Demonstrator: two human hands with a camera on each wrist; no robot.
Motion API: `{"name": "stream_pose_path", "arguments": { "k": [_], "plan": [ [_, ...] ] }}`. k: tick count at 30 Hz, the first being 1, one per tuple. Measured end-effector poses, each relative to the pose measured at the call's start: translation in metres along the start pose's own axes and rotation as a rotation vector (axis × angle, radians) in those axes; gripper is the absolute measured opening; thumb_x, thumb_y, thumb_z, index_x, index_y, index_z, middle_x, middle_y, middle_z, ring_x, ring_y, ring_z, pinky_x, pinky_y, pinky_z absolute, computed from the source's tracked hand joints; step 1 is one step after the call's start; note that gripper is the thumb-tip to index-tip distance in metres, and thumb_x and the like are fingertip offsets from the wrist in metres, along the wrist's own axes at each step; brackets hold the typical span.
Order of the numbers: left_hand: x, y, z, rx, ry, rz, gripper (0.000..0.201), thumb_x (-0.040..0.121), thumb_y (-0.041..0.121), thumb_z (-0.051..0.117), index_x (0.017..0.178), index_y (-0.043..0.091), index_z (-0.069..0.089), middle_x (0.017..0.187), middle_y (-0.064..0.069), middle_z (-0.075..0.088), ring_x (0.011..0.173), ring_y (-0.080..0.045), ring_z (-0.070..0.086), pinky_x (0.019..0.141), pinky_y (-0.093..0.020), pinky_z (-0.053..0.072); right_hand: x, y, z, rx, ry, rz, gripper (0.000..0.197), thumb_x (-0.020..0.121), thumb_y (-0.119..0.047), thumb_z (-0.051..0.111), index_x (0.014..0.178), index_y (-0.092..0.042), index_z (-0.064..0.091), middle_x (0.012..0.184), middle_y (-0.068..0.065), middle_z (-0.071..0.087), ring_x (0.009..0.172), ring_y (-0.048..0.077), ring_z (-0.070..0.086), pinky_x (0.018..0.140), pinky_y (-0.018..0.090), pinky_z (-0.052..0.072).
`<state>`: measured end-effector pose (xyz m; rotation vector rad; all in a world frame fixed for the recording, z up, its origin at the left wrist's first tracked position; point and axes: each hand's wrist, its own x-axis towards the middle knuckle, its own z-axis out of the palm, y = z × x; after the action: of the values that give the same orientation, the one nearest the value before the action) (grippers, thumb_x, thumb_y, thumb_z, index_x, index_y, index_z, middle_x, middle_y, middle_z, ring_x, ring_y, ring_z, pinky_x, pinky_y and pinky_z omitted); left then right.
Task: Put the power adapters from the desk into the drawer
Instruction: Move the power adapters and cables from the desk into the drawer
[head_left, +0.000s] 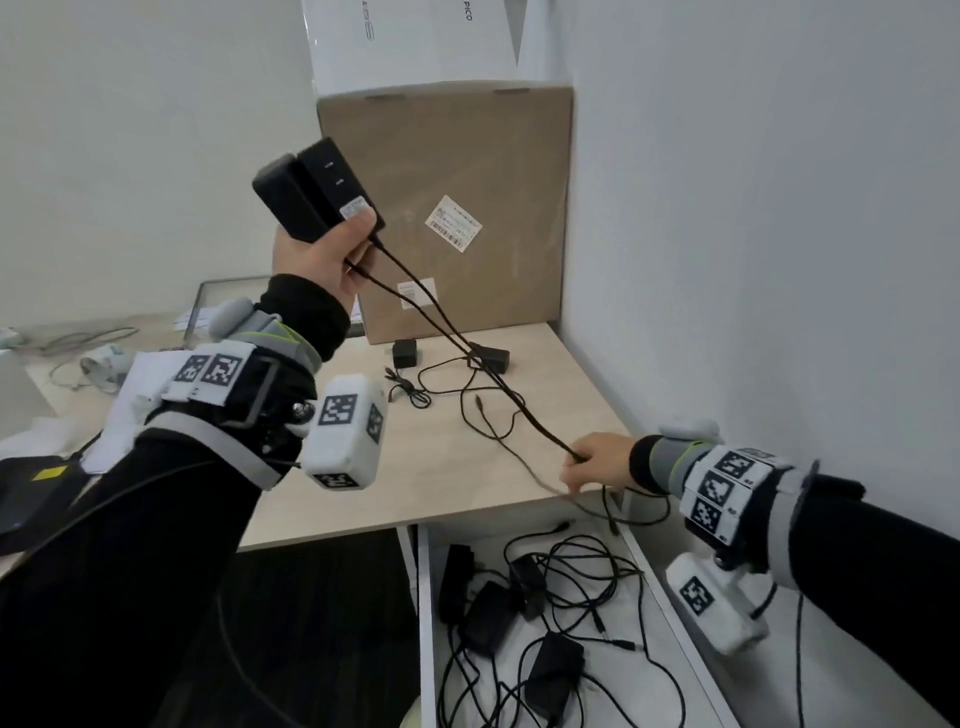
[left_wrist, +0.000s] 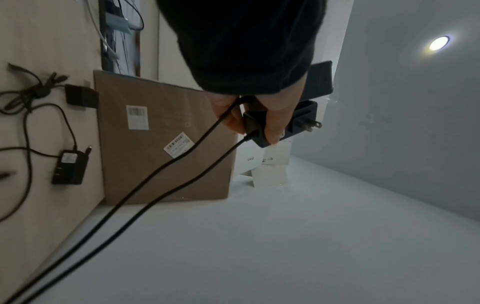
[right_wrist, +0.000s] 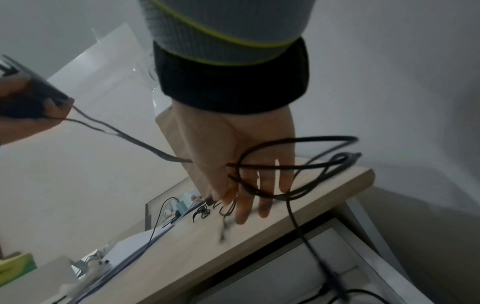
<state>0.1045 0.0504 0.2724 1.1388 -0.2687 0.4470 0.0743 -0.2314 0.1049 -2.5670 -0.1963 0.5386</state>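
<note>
Two chargers held up above the desk (head_left: 337, 499)

The left hand (head_left: 322, 254) grips both hard chargers (head_left: 317, 189). The right hand (head_left: 597, 462) pinches their floppy cords (head_left: 441, 317), which tangle easily.

My head view is bright and evenly lit, walls bowed by the wide lens. My left wrist view is dimmer, with a glaring round ceiling lamp (left_wrist: 439, 43). My right wrist view is motion-blurred, black cables (right_wrist: 298, 160) smeared.
</note>
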Motion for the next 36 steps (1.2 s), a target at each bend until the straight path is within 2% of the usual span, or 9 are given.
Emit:
{"name": "stream_pose_path", "arguments": {
  "k": [4,8,11,15,17,22,26,33,36],
  "plan": [
    [-0.007,-0.014,-0.008,0.079,0.025,-0.016,0.021,0.079,0.002,0.067,0.091,0.013,0.054,0.077,-0.001,0.061,0.065,-0.011,0.065,0.058,-0.024,0.052,-0.003,0.009,-0.004,-0.030,0.058,0.066,0.025,0.094,-0.035,0.049,0.081,-0.014,0.055,0.068,-0.001,0.059,0.073,0.023,0.054,0.069,0.029,0.042],
    [-0.020,-0.028,-0.010,0.096,0.052,-0.053,0.022,0.080,-0.001,0.066,0.090,0.016,0.055,0.080,-0.001,0.062,0.067,-0.011,0.065,0.059,-0.023,0.052,-0.014,0.013,0.002,-0.279,-0.050,0.161,0.065,0.084,-0.062,0.052,0.125,-0.012,0.048,0.119,0.003,0.054,0.107,0.022,0.054,0.094,0.032,0.044],
    [-0.031,-0.036,-0.009,0.119,0.041,-0.059,0.022,0.079,-0.001,0.066,0.086,0.016,0.055,0.079,-0.003,0.060,0.067,-0.014,0.061,0.055,-0.023,0.050,-0.020,0.014,0.018,-0.365,-0.153,0.183,0.077,0.079,-0.068,0.053,0.130,-0.010,0.049,0.132,0.007,0.055,0.119,0.025,0.054,0.103,0.037,0.044],
    [-0.048,-0.044,-0.010,0.184,-0.002,-0.080,0.027,0.076,0.001,0.070,0.089,0.018,0.054,0.082,-0.005,0.060,0.070,-0.018,0.060,0.056,-0.025,0.049,-0.031,0.010,0.036,-0.256,-0.287,0.185,0.056,0.085,-0.053,0.058,0.121,-0.011,0.062,0.098,-0.002,0.075,0.082,0.013,0.056,0.081,0.026,0.047],
    [-0.057,-0.050,-0.010,0.237,-0.020,-0.105,0.028,0.077,-0.001,0.070,0.089,0.019,0.054,0.082,-0.004,0.060,0.071,-0.020,0.057,0.060,-0.029,0.049,-0.036,0.006,0.040,-0.212,-0.301,0.156,0.040,0.090,-0.043,0.056,0.114,-0.013,0.065,0.073,-0.009,0.072,0.069,0.010,0.049,0.067,0.020,0.041],
    [-0.086,-0.074,-0.015,0.348,-0.035,-0.195,0.036,0.072,0.002,0.075,0.092,0.023,0.054,0.087,-0.004,0.061,0.083,-0.028,0.060,0.075,-0.040,0.051,-0.062,-0.014,0.051,-0.139,-0.374,0.006,0.020,0.094,-0.024,0.050,0.095,-0.014,0.067,0.058,-0.006,0.058,0.049,0.011,0.037,0.052,0.021,0.032],
    [-0.108,-0.093,-0.018,0.430,-0.040,-0.290,0.045,0.070,0.003,0.077,0.106,0.015,0.053,0.089,-0.004,0.062,0.085,-0.026,0.060,0.072,-0.033,0.053,-0.076,-0.032,0.044,-0.076,-0.248,-0.083,0.025,0.094,-0.022,0.047,0.092,-0.020,0.072,0.055,-0.006,0.050,0.051,0.012,0.037,0.056,0.026,0.033],
    [-0.154,-0.119,-0.018,0.571,-0.128,-0.395,0.058,0.068,0.000,0.077,0.119,0.010,0.051,0.099,-0.010,0.061,0.084,-0.025,0.059,0.071,-0.033,0.053,-0.075,-0.034,0.024,0.059,0.152,0.065,0.034,0.091,-0.024,0.058,0.108,0.004,0.068,0.081,0.013,0.061,0.062,0.016,0.047,0.057,0.023,0.038],
    [-0.171,-0.134,-0.017,0.710,-0.162,-0.404,0.058,0.067,0.005,0.080,0.117,0.009,0.052,0.101,-0.008,0.062,0.089,-0.024,0.059,0.083,-0.036,0.053,-0.071,-0.030,0.024,0.136,0.207,0.194,0.022,0.093,-0.017,0.052,0.082,-0.002,0.064,0.062,0.003,0.050,0.047,0.013,0.042,0.040,0.018,0.031]
  ]
}}
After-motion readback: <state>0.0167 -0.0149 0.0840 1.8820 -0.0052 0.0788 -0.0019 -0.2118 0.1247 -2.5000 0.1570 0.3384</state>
